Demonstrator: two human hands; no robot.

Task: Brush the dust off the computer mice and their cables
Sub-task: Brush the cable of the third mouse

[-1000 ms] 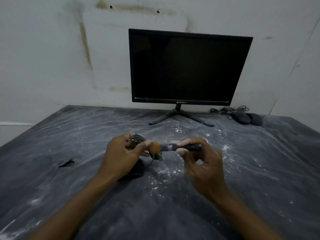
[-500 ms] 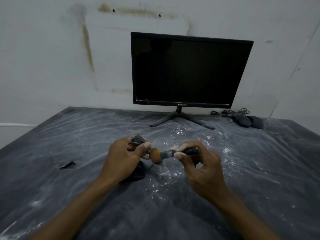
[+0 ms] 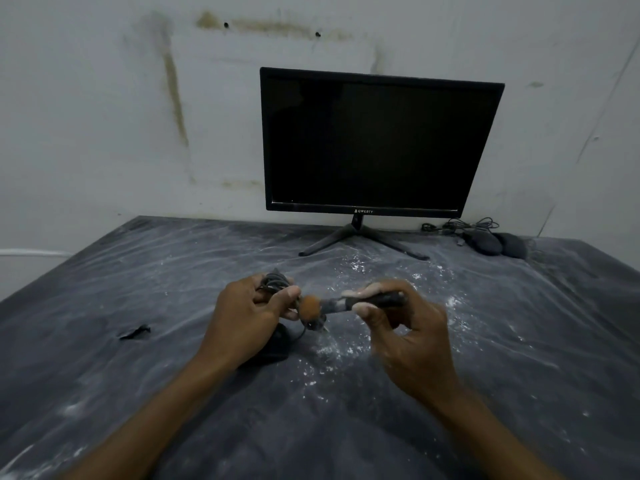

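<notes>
My left hand [image 3: 244, 318] grips a bundled mouse cable [image 3: 275, 280] above the dusty table. Its black mouse [image 3: 277, 344] lies on the table under that hand, mostly hidden by the wrist. My right hand [image 3: 403, 334] holds a small brush [image 3: 349, 303] by its dark handle. The brush's orange-brown bristle head [image 3: 309, 307] touches the cable end just right of my left thumb. Two more dark mice [image 3: 486, 242] with a tangle of cables [image 3: 457, 225] lie at the back right, beside the monitor foot.
A black monitor [image 3: 374, 143] stands on a tripod foot at the table's back against the wall. The table [image 3: 138, 393] has a dark plastic cover streaked with white dust. The cover has a small tear [image 3: 135, 332] at the left.
The brush head has shifted slightly down and left along the cable end. Both hands stay in nearly the same place. The camera has tilted a little.
</notes>
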